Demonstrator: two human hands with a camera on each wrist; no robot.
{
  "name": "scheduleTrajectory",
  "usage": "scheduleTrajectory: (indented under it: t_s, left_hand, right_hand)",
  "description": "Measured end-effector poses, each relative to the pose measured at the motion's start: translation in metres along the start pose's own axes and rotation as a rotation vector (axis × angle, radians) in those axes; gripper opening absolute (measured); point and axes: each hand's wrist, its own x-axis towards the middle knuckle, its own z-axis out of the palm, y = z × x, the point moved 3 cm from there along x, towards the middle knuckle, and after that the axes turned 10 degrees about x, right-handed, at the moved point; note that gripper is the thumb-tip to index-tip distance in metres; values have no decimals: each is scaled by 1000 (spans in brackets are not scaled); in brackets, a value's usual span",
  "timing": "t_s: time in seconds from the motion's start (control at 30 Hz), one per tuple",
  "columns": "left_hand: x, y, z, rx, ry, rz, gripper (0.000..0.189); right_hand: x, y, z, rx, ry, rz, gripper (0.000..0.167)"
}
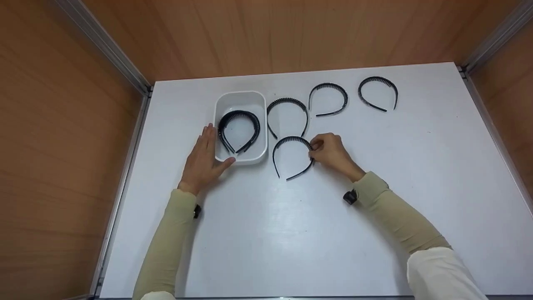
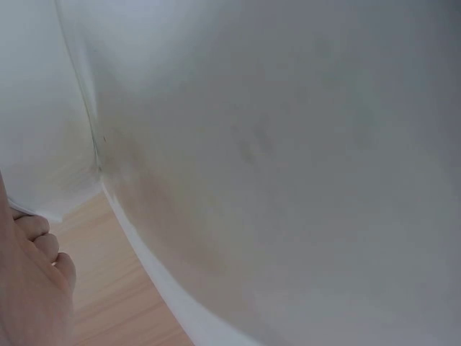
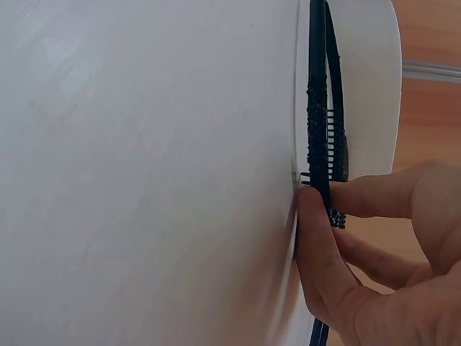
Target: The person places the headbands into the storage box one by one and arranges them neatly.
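At the right-hand side of a toothed black hairband (image 1: 290,138), our right hand (image 1: 333,153) has thumb and fingers clamped on the arc, parted only by the band's own thickness. Because this pinch sits well to one side, we judge that the band could swivel and its free ends swing out of line. Just beyond the arc are the tips of a second hairband (image 1: 287,100); the teeth could snag there and drag that one along. Whether the two touch, or whether the held one is clear of the white table (image 1: 270,250), we cannot tell.

Our left hand (image 1: 202,160) lies at the near left corner of a white tub (image 1: 252,160), fingers straight and close together along its left wall, thumb spread apart toward its near edge, gripping nothing. Were that flat hold to push unevenly, the tub could slide or turn; a careless sideways sweep of the held band could also knock its right rim.

Inside the tub, nested hairbands (image 1: 239,113) lie stacked, and their teeth may interlock. Farther out, toward the table's back edge, lie a third hairband (image 1: 329,85) and a fourth hairband (image 1: 378,79), the latter nearer the back right corner
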Motion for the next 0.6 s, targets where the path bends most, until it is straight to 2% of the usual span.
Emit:
scheduleTrajectory:
  t_s: [0.3,0.6]
  left_hand:
    - [-1,1,-1,11,4,3,114]
    - [0,0,-1,14,16,12,114]
  right_hand:
    - [2,4,-4,84,-14,96,23]
    - [2,3,-8,110,-7,121,23]
